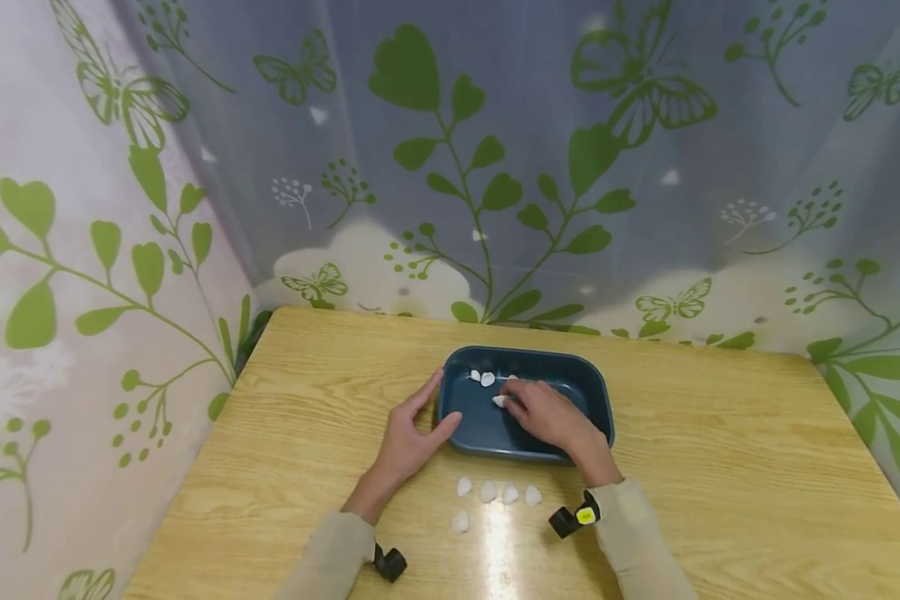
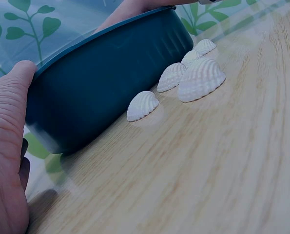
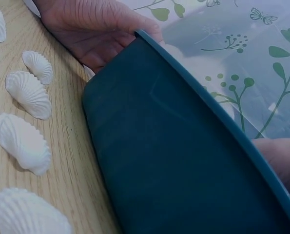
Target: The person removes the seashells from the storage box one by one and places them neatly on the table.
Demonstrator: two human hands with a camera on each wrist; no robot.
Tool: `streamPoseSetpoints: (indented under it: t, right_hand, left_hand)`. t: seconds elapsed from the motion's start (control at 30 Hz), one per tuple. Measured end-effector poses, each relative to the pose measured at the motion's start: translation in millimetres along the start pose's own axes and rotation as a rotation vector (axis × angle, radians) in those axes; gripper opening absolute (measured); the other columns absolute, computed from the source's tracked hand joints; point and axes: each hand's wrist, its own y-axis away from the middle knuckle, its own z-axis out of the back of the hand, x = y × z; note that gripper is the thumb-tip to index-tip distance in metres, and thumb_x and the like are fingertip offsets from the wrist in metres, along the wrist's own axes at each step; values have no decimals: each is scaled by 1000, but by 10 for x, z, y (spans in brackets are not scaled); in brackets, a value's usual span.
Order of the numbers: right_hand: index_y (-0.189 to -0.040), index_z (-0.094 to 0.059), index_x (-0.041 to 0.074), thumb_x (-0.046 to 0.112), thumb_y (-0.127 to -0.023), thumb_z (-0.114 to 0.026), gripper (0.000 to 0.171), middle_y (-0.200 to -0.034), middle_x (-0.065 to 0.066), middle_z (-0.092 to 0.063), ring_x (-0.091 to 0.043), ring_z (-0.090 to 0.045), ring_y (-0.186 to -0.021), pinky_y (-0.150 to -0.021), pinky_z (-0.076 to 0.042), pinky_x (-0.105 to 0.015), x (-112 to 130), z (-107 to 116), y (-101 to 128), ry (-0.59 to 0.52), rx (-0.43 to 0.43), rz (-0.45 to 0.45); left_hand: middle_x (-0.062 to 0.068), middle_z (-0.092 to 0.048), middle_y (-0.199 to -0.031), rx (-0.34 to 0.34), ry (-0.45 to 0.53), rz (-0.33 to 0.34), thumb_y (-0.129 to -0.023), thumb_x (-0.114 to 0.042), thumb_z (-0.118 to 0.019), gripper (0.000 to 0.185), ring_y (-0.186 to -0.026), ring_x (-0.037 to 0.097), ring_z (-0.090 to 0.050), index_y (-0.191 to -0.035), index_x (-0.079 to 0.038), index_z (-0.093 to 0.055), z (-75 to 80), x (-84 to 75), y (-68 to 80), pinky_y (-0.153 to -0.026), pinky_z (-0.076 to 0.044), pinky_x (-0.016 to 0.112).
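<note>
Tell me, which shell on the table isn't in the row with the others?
The shell lying alone, nearest the person, below the left end of the row of four shells. All sit on the table in front of the blue tray.

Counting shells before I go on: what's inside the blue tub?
In the blue tub: two white shells near the back, another at the right hand fingertips. The hand covers the middle; more may lie beneath.
</note>
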Motion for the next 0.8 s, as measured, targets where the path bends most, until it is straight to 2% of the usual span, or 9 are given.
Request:
streamPoseSetpoints:
  t: [0.13, 0.27, 0.6, 0.8]
  right_hand:
    - [-109, -72, 9, 13, -108, -56, 17, -94, 2, -68, -13, -55, -79, -77, -51, -36, -9, 18, -5, -37, 39, -12]
    - [-110, -71, 7, 12, -109, -55, 17, -92, 1, -67, -13, -55, -77, -74, -50, -35, -14, 26, -11, -41, 48, -34]
    - [-121, -66, 6, 20, -105, -66, 21, -76, 2, -56, -14, -50, -65, -59, -42, -29, 17, 64, 10, -39, 70, -115]
    - [-128, -64, 3, 18, -102, -70, 31, -79, 1, -60, -14, -51, -67, -61, -44, -30, 26, 64, 18, -8, 66, -108]
  left_hand:
    - [-5, -45, -161, 5, -4, -8, -96, -24, -78, 70, -150, 14, -40, -158, -16, -47, -2, 0, -9, -124, -34, 32]
    - [-3, -45, -162, 4, -6, -20, -96, -23, -79, 70, -150, 16, -40, -158, -15, -47, 2, 7, -13, -124, -34, 35]
    - [-4, -45, -162, 7, -5, -18, -97, -25, -78, 69, -150, 17, -41, -158, -16, -47, -6, 20, -15, -124, -34, 33]
    - [2, -46, -161, -10, 2, -27, -96, -20, -79, 69, -150, 22, -41, -157, -15, -49, -17, 11, -9, -124, -34, 36]
